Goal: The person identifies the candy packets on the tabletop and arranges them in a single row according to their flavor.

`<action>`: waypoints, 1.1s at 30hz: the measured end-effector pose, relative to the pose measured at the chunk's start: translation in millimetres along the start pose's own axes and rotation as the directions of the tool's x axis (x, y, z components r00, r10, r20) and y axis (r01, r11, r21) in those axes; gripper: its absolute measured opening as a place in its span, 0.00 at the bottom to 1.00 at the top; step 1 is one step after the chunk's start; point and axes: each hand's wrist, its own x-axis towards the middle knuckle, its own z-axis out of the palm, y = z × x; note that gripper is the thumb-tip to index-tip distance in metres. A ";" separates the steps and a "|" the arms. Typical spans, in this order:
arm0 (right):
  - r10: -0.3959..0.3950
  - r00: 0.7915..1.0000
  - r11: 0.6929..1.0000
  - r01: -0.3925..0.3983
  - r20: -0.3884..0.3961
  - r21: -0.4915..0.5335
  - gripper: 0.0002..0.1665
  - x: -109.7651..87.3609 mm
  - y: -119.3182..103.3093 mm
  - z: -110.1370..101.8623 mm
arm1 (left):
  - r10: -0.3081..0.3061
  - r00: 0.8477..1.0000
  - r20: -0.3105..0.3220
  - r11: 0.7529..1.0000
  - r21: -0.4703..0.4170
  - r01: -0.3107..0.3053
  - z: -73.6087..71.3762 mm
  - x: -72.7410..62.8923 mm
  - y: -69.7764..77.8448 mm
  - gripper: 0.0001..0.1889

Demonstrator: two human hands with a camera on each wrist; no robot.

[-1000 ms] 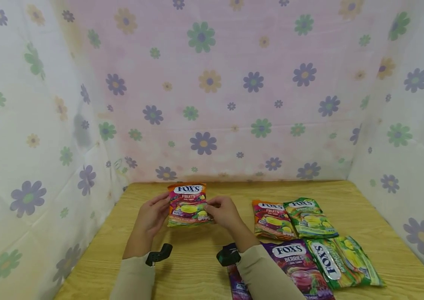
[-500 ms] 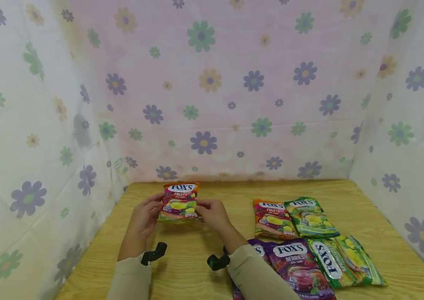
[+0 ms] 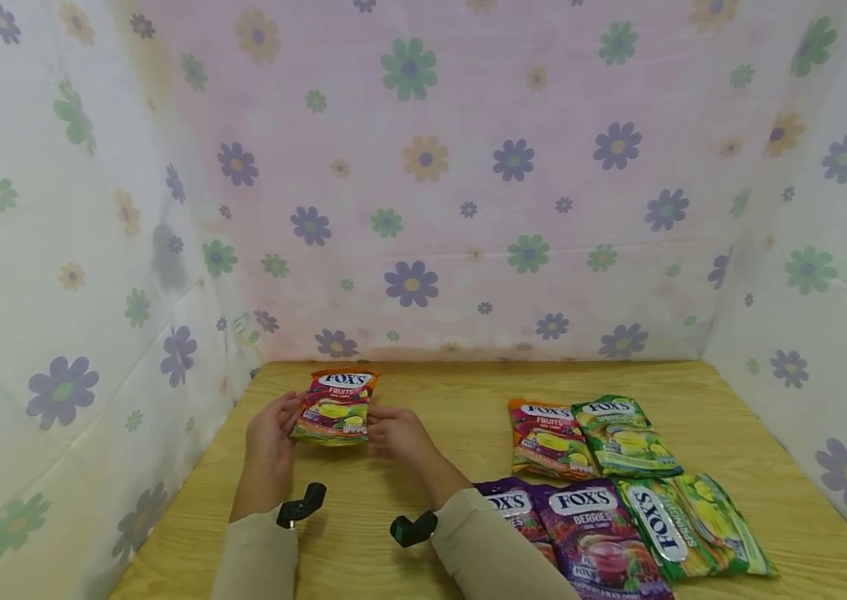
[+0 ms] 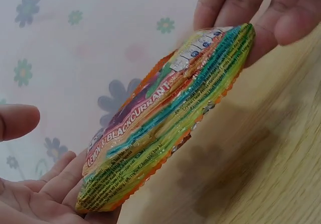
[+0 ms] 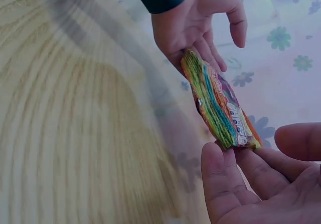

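Observation:
An orange-and-red bag of Fox's Fruits candy (image 3: 337, 408) is held a little above the table at the left, its printed front tilted up. My left hand (image 3: 270, 433) supports one end, fingers stretched beneath it; its thumb stands clear of the bag in the left wrist view. At the opposite end, the fingers of my right hand (image 3: 401, 437) touch the bag from below. In the right wrist view that thumb is likewise raised off the bag. The bag's lower edge (image 4: 165, 118) shows "Lemon & Blackcurrant" lettering. Parts of the fingers are hidden behind it.
At the right of the wooden table (image 3: 363, 550) lie another Fruits bag (image 3: 549, 440), a green bag (image 3: 628, 437), green Spring bags (image 3: 667, 529) and purple Berries bags (image 3: 594, 533). My right sleeve covers part of a purple one. Flowered cloth (image 3: 468, 275) encloses the back and sides.
Both hands have carried the Fruits bag leftward, and it leans back more. The right thumb, earlier on the bag's front, has lifted off. The bags at the right lie still.

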 end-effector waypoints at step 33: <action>0.106 0.979 0.994 -0.104 0.175 -0.018 0.38 13.1 16.8 23.3 | -0.015 0.997 0.073 1.000 0.015 0.014 -38.8 9.2 -4.8 0.35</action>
